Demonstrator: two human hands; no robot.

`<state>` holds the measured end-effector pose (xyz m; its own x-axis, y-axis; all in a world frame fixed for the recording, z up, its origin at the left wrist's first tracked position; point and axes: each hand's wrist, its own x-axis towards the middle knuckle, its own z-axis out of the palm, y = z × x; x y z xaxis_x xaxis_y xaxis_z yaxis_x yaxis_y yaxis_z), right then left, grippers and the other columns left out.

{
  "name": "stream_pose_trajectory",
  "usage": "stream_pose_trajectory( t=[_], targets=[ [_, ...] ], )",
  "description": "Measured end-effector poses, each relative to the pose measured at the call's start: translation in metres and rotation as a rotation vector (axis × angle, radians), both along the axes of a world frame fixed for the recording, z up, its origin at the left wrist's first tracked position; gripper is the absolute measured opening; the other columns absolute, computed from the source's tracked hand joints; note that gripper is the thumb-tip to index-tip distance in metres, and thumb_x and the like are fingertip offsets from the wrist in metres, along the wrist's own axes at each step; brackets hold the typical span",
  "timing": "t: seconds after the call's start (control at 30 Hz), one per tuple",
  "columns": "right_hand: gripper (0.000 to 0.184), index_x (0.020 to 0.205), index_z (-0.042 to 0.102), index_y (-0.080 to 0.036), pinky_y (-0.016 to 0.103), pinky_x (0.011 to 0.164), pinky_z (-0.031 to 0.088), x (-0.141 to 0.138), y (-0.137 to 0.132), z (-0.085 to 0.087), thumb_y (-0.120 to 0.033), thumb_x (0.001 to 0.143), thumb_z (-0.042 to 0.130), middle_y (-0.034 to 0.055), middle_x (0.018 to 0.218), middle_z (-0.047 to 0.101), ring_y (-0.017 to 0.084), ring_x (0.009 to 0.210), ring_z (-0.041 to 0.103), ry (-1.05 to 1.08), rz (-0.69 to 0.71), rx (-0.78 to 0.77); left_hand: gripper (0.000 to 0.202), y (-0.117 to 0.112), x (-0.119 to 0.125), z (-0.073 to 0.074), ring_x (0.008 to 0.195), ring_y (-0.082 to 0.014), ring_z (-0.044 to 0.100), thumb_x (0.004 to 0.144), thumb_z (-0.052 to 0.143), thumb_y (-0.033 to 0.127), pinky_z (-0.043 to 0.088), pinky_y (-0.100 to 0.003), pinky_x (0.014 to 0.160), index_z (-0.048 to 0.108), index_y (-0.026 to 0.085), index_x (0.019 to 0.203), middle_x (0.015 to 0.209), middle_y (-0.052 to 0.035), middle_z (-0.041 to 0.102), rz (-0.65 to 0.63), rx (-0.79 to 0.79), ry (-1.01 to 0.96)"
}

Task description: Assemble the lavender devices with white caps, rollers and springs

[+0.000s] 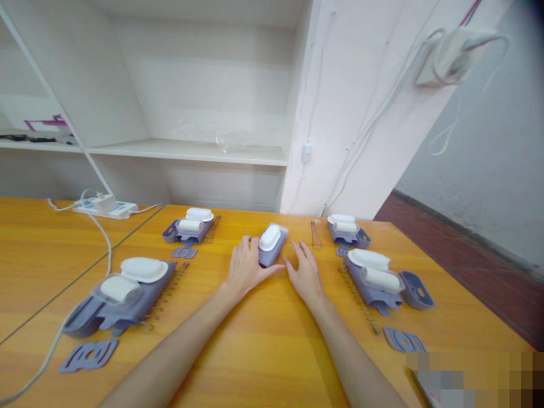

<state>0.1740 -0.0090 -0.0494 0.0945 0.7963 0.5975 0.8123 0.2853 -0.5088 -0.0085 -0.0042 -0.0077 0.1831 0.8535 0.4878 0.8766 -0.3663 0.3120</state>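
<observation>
My left hand (245,264) lies flat on the wooden table (263,340), fingers spread, its thumb and fingers touching the left side of a small grey-blue device with a white top (271,243). My right hand (304,271) rests open on the table just right of that device, fingers stretched out and holding nothing. The device sits between both hands at the table's middle.
Several similar grey-blue devices with white parts lie around: near left (123,292), far left (190,225), far right (346,229), near right (374,277). Flat grey plates (88,355), metal springs (315,234), a power strip (105,207) with cable, white shelving behind.
</observation>
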Motion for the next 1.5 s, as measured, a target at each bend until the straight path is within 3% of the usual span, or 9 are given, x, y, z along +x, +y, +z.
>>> stream_pose_trajectory(
  t=[0.17, 0.37, 0.6, 0.97, 1.5],
  targets=[
    [0.031, 0.113, 0.059, -0.017, 0.040, 0.095, 0.043, -0.003, -0.007, 0.011, -0.024, 0.086, 0.044, 0.0119, 0.115, 0.059, 0.023, 0.108, 0.054, -0.001, 0.027, 0.041, 0.046, -0.014, 0.011, 0.005, 0.092, -0.0231, 0.056, 0.080, 0.047, 0.056, 0.046, -0.030, 0.064, 0.044, 0.023, 0.111, 0.110, -0.0084, 0.047, -0.133, -0.043, 0.205],
    [0.027, 0.107, 0.062, -0.019, 0.038, 0.093, 0.041, -0.009, -0.016, 0.020, -0.024, 0.087, 0.045, 0.0081, 0.107, 0.064, 0.021, 0.100, 0.056, -0.110, 0.152, 0.032, 0.034, 0.008, 0.009, -0.001, 0.106, -0.0242, 0.051, 0.083, 0.052, 0.042, 0.045, -0.035, 0.082, 0.046, 0.023, 0.109, 0.117, -0.0083, 0.051, -0.170, -0.003, 0.171],
    [0.029, 0.109, 0.061, -0.019, 0.037, 0.092, 0.043, -0.009, -0.016, 0.021, -0.024, 0.087, 0.043, 0.0087, 0.108, 0.064, 0.021, 0.100, 0.057, -0.128, 0.123, -0.013, 0.035, 0.050, 0.017, -0.008, 0.109, -0.0260, 0.051, 0.084, 0.054, 0.031, 0.039, -0.041, 0.092, 0.045, 0.020, 0.116, 0.128, -0.0133, 0.050, -0.245, -0.056, -0.010],
    [0.029, 0.109, 0.060, -0.018, 0.036, 0.092, 0.043, -0.010, -0.015, 0.022, -0.026, 0.089, 0.042, 0.0087, 0.109, 0.063, 0.021, 0.102, 0.057, -0.121, 0.134, -0.046, 0.041, 0.090, 0.022, -0.026, 0.119, -0.0253, 0.048, 0.082, 0.055, 0.022, 0.038, -0.042, 0.098, 0.045, 0.018, 0.122, 0.137, -0.0142, 0.043, -0.368, -0.127, -0.191],
    [0.029, 0.111, 0.059, -0.019, 0.037, 0.091, 0.044, -0.009, -0.014, 0.020, -0.029, 0.089, 0.043, 0.0091, 0.109, 0.063, 0.021, 0.101, 0.057, -0.103, 0.132, -0.046, 0.043, 0.100, 0.030, -0.035, 0.122, -0.0260, 0.046, 0.082, 0.055, 0.020, 0.038, -0.046, 0.100, 0.046, 0.023, 0.124, 0.140, -0.0104, 0.040, -0.327, -0.129, -0.281]
  ],
)
